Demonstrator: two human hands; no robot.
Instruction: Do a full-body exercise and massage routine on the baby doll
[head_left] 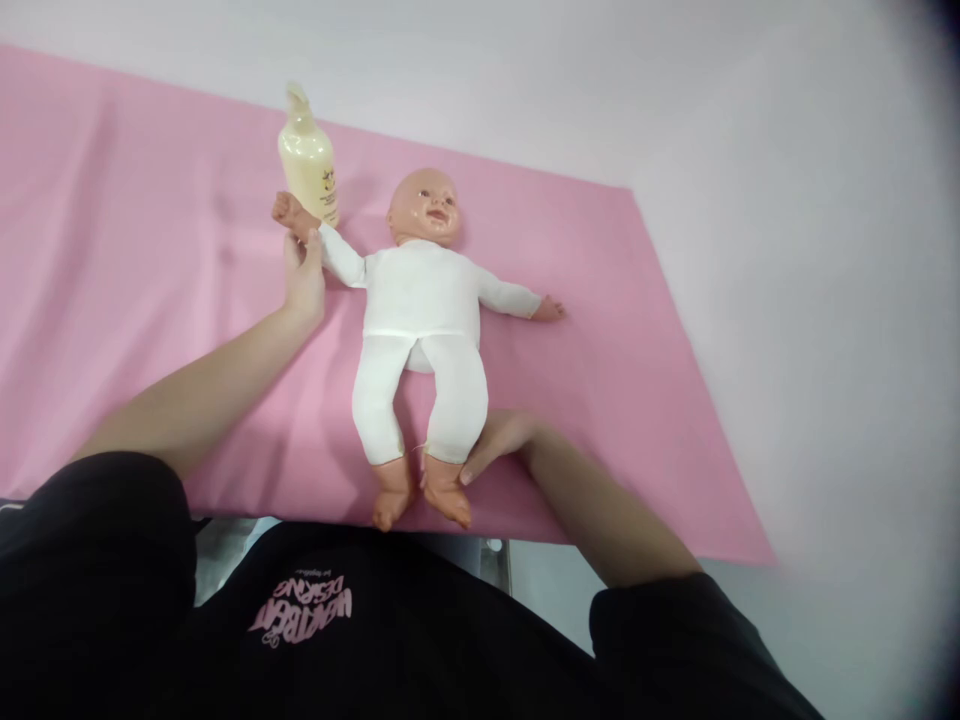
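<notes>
Pink sheet (150,300), doll (420,300) supine: my left hand (304,280) fingers pinch its wrist, right hand (499,440) fingers cup its calf; I'd keep both holds gentle.

doll (420,300) | white suit, bare head | supine, arms spread | pink sheet (112,250)

one doll (420,300), one lotion bottle (307,165), one pink sheet (135,250), two hands (304,280)

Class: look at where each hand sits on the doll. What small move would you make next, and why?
Probably lift the doll slightly off the pink sheet. The left hand already holds its wrist beside the lotion bottle, and the right hand grips its lower leg, so both ends are held while it lies flat on its back.
</notes>
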